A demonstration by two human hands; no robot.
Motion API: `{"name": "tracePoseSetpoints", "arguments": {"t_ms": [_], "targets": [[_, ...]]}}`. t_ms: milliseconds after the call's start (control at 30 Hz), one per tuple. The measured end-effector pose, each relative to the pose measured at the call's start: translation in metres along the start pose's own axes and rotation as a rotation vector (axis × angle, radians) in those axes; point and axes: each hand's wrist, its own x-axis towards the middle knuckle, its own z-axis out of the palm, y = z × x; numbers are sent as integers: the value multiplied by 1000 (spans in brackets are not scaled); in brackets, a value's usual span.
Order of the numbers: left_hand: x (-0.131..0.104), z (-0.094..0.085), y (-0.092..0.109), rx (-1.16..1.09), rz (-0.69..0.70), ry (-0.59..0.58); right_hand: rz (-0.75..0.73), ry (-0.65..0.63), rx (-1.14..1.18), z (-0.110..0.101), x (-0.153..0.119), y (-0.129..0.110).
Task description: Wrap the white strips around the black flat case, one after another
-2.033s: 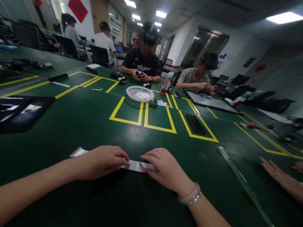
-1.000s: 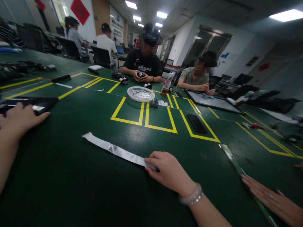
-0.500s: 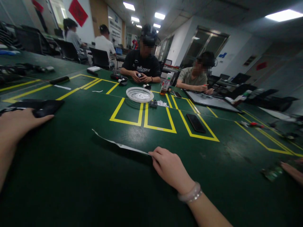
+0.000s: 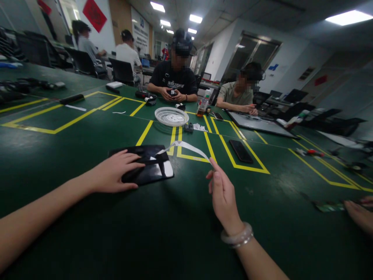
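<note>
My left hand [image 4: 118,173] lies with spread fingers on a glossy black flat item [image 4: 142,177], which rests on the green table [image 4: 175,233]. To the right, my right hand [image 4: 223,186], with a bangle at the wrist, pinches one end of a thin white strip [image 4: 190,147]. The strip arches leftward, and its far end reaches the top of the black item. Farther back, behind the strip, stands a round white basket [image 4: 171,116]. A dark phone [image 4: 241,151] lies inside a yellow-taped rectangle right of my right hand.
Two people sit across the table, one handling a small dark object, the other beside a large flat board [image 4: 262,124]. A bottle [image 4: 202,105] stands near the basket. At the right edge, another person's hand [image 4: 359,214] touches a green circuit board [image 4: 329,206].
My left hand and the black item have moved right, toward the middle. My right hand has risen and turned upward, lifting the white strip, which now bends over to the black item.
</note>
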Motion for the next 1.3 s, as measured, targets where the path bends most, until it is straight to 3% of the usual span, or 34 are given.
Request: {"name": "tracePoseSetpoints", "arguments": {"t_ms": [100, 233, 333, 433, 633, 733, 833, 967, 1200, 1300], "targets": [[1, 4, 43, -97, 280, -19, 28, 66, 168, 1, -3, -3], [0, 9, 73, -68, 482, 3, -106, -48, 117, 2, -6, -9], [-1, 11, 72, -13, 530, 235, -194, -198, 74, 1, -6, -15], [-5, 10, 65, 26, 481, 495, -238, -351, 55, 0, -5, -21], [-18, 13, 62, 178, 440, 629, -246, -557, 45, -3, 0, -25], [-15, 13, 61, 184, 521, 573, -246, -649, 49, -3, 0, -25], [-7, 12, 62, 128, 617, 386, -251, -723, 4, -2, 1, -26], [0, 13, 72, 36, 614, 209, -290, -748, -101, 0, 1, -29], [-2, 15, 75, -5, 601, 155, -378, -703, -151, 1, 0, -30], [-1, 15, 75, -15, 587, 142, -410, -741, -160, 2, 0, -31]]}}
